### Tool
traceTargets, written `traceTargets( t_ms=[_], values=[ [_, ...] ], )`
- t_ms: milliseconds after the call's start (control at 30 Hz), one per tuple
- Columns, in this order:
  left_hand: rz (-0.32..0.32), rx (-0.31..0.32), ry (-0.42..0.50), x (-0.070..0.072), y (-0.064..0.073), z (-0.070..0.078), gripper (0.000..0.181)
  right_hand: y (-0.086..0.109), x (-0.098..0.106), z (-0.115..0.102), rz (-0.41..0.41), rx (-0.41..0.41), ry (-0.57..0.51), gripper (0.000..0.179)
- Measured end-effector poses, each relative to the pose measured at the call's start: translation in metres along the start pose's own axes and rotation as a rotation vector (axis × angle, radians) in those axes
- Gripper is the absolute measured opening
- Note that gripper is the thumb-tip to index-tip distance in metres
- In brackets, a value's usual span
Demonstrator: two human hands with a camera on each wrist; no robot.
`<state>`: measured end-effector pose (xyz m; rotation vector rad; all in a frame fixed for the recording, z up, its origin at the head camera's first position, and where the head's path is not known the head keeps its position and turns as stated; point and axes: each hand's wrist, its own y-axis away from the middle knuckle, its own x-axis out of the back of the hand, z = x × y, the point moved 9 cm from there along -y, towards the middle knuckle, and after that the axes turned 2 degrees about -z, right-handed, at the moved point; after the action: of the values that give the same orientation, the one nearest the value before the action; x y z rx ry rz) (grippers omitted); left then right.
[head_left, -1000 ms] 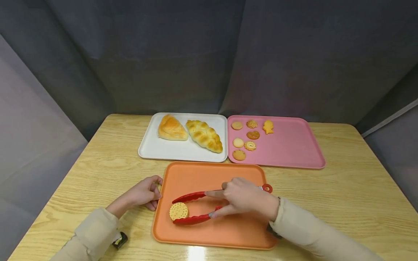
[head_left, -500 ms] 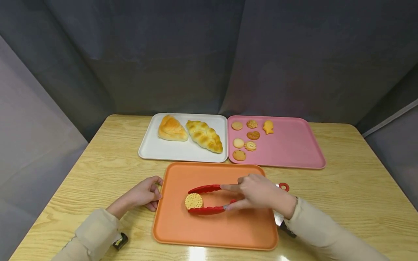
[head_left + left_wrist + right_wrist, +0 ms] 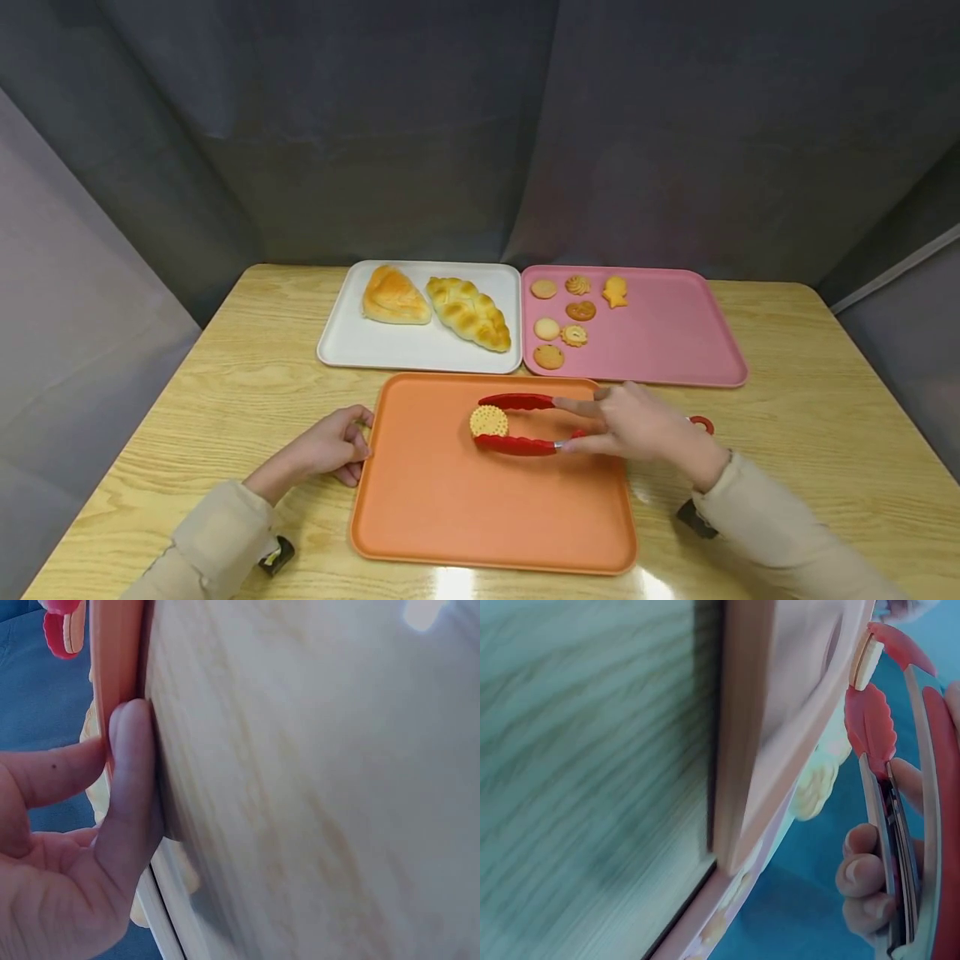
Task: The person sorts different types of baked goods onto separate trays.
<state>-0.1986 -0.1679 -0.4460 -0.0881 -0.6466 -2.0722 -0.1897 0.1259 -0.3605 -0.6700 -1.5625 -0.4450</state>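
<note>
My right hand (image 3: 637,421) grips the red-tipped metal tongs (image 3: 517,447) over the upper right part of the orange tray (image 3: 480,517). Between the tips of the tongs sits a round yellow sandwich cookie (image 3: 489,422) with a dotted top. Seen from the right wrist, the cookie (image 3: 866,664) is held on edge-side faces by the red scalloped tips, raised over the tray. My left hand (image 3: 333,446) stays at the tray's left edge. In the left wrist view its thumb and fingers pinch the tray rim (image 3: 116,667).
Behind, a white tray (image 3: 345,346) carries a triangular bread (image 3: 395,296) and a braided bread (image 3: 471,313). Beside it, a pink tray (image 3: 675,333) holds several small cookies (image 3: 549,357) toward its left side. A wooden table (image 3: 225,367) lies under everything, with dark curtains behind.
My right hand has carried the tongs and cookie to the right and farther back across the orange tray. My left hand and the trays have not moved.
</note>
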Motion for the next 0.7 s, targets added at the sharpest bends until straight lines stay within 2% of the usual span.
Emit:
traceTargets(
  t_ms=[233, 467, 700],
  values=[
    [0.003, 0.002, 0.000, 0.000, 0.001, 0.001, 0.028, 0.010, 0.004, 0.025, 0.025, -0.121, -0.024, 0.056],
    [-0.004, -0.003, 0.007, 0.000, 0.001, 0.001, 0.029, 0.020, 0.011, 0.043, 0.080, -0.170, -0.057, 0.057],
    [-0.016, -0.013, 0.004, -0.001, 0.001, 0.003, 0.029, 0.031, 0.013, 0.064, 0.063, -0.260, -0.054, 0.057]
  ],
)
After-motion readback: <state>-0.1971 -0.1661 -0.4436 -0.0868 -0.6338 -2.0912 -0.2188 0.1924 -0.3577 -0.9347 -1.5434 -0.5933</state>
